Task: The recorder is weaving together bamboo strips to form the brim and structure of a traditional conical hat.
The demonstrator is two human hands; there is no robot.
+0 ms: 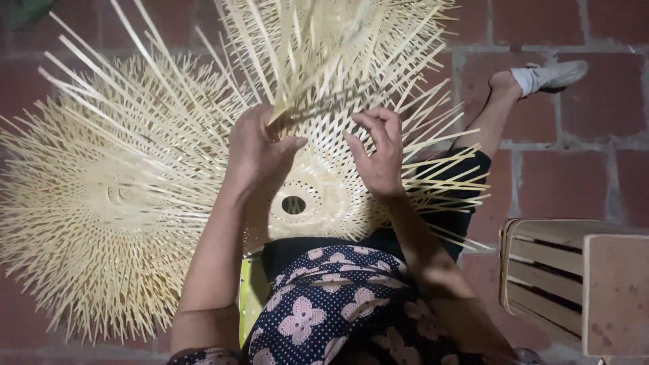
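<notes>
A half-woven bamboo basket (324, 182) with a round hole at its centre rests on my lap, its loose strips fanning up and outward. My left hand (255, 150) grips a bundle of upright bamboo strips (297, 61) at the weave's edge. My right hand (377, 152) is beside it, fingers curled and pinching a thin strip on the woven surface. Both hands sit close together above the round hole.
A second flat woven bamboo piece (101, 203) with splayed strips lies on the brick floor (574, 169) at left. A wooden slatted crate (574, 284) stands at lower right. My leg and foot in a white shoe (551, 76) stretch out to the upper right.
</notes>
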